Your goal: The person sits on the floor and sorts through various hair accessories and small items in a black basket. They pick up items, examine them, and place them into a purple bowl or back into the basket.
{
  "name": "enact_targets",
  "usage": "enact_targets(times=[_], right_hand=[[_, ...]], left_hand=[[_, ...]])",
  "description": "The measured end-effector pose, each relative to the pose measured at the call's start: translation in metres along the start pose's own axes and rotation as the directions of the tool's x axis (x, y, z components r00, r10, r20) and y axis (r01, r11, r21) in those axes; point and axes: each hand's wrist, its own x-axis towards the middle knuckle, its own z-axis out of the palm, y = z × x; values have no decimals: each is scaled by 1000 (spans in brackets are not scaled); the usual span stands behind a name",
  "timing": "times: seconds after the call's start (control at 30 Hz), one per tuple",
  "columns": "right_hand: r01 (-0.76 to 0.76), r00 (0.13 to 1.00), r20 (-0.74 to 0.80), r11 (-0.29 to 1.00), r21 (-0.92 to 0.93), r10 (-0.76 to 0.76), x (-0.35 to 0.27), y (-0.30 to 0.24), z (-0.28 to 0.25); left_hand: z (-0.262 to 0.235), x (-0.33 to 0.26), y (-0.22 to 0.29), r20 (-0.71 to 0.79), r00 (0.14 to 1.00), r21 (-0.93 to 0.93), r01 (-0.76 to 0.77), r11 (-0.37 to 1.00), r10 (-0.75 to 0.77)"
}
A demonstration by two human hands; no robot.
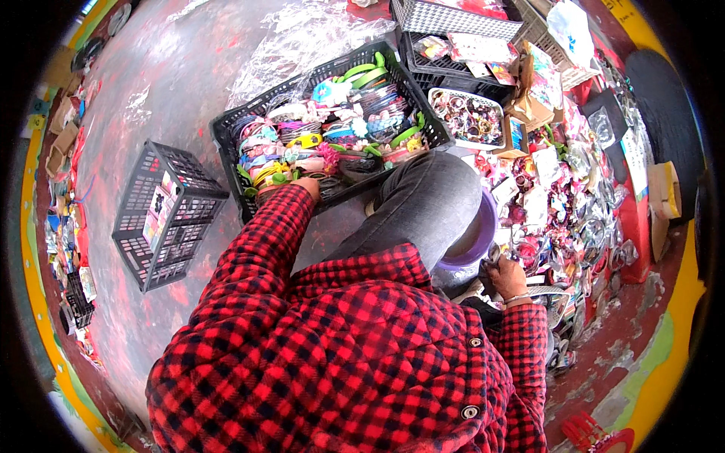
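My left hand (306,184) reaches into a black plastic crate (226,140) packed with colourful hairbands and hair accessories (332,136). Only the back of the hand shows past the red-and-black plaid sleeve, and its fingers are hidden among the bands at the crate's near edge. My right hand (506,276), with a thin bracelet on the wrist, is low at my right side beside a purple plastic stool (474,240). Its fingers are curled around a small shiny packet (494,254). My grey-trousered knee (427,198) lies between the two hands.
An empty black crate (165,215) lies on its side to the left on the paint-stained floor. Behind are more crates (453,45), a white basket of small trinkets (468,117) and crumpled clear plastic sheet (302,38). A heap of packaged accessories (574,204) spreads to the right.
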Motion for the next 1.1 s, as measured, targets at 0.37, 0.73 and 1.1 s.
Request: enact_targets(times=[0.37,0.73,1.1], right_hand=[[2,999,42,1000,8,-2,3,16,12],[-94,992,84,995,23,92,-5,-4,-7],[-76,991,118,996,45,70,5,0,1]], left_hand=[[0,55,41,-131,951,-111,-296,949,281],[4,109,73,-29,909,-538,-364,760,415],[43,103,47,-188,901,-643,-413,645,390]])
